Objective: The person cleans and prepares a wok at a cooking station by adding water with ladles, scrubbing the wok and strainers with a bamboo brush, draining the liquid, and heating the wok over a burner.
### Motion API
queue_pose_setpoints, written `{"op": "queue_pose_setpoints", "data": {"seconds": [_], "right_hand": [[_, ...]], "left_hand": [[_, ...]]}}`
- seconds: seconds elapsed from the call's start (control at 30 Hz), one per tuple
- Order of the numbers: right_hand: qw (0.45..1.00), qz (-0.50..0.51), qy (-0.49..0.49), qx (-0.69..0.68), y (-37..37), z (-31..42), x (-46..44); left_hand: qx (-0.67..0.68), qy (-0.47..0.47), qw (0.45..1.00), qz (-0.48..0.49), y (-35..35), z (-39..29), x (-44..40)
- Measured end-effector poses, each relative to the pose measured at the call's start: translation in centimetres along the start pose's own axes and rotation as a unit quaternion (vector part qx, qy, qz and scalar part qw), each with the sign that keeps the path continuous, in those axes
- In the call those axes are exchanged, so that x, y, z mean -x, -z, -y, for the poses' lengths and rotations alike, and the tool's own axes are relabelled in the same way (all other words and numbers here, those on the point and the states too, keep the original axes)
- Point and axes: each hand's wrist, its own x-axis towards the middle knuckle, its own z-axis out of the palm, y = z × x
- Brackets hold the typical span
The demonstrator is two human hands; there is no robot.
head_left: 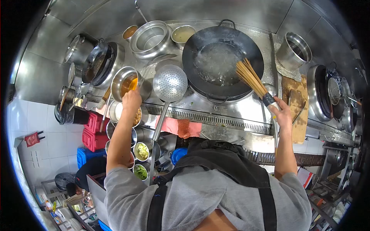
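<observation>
My right hand [282, 112] is wrapped around the dark-banded handle of a bamboo wok brush [249, 75]. The brush's splayed bristles reach over the right rim of a large black wok [192, 57], which has cloudy, bubbling liquid [217, 61] in its bottom. On the other side, my left hand [132, 100] is closed at the near rim of a steel pot [115, 82] containing orange-brown liquid [126, 85]. What its fingers hold is hidden. Between my hands, a perforated skimmer [169, 82] lies with its long handle pointing toward me.
Behind the skimmer stand a steel pot with a strainer [150, 38] and a bowl of pale liquid [183, 34]. Bowls of chopped vegetables [142, 151] sit at lower left. A tall steel pot [294, 50] and a wooden board [298, 115] are at right. Another person [90, 173] is at lower left.
</observation>
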Motion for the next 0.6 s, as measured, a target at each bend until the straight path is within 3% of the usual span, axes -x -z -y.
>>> {"op": "queue_pose_setpoints", "data": {"seconds": [0.1,0.23,0.27,0.3,0.37,0.43,0.5,0.53,0.57,0.6], "right_hand": [[0.999,-0.002,0.005,-0.052,1.8,-0.8,1.8],[0.975,-0.042,-0.028,-0.215,4.4,-5.1,4.3],[0.974,-0.050,-0.036,-0.218,4.7,-6.4,4.9],[0.973,-0.057,-0.045,-0.221,5.2,-7.5,5.6],[0.971,-0.055,-0.071,-0.221,6.0,-8.3,6.9],[0.974,-0.047,-0.079,-0.208,6.5,-8.9,8.1],[0.984,-0.031,-0.093,-0.151,7.1,-8.5,9.4],[0.974,-0.040,-0.130,-0.180,7.3,-6.9,10.3],[0.982,-0.022,-0.126,-0.137,7.2,-9.5,10.4],[0.982,-0.037,-0.113,-0.145,6.0,-13.4,10.4]], "left_hand": [[0.053,0.050,0.997,-0.011,1.8,0.1,2.2],[0.227,0.071,0.954,-0.181,3.8,-2.3,6.2],[0.254,-0.019,0.920,-0.299,1.3,-1.5,5.4],[0.476,0.092,0.869,-0.096,3.1,-3.0,5.9],[0.706,0.099,0.702,-0.002,8.4,-9.2,7.4],[0.739,0.025,0.673,0.014,10.5,-14.0,7.0],[0.747,0.043,0.661,0.048,12.7,-19.9,6.8],[0.766,0.007,0.638,0.082,13.2,-22.8,6.1],[0.794,-0.056,0.588,0.143,14.1,-25.9,5.6],[0.789,-0.111,0.572,0.195,14.3,-28.9,4.4]]}}
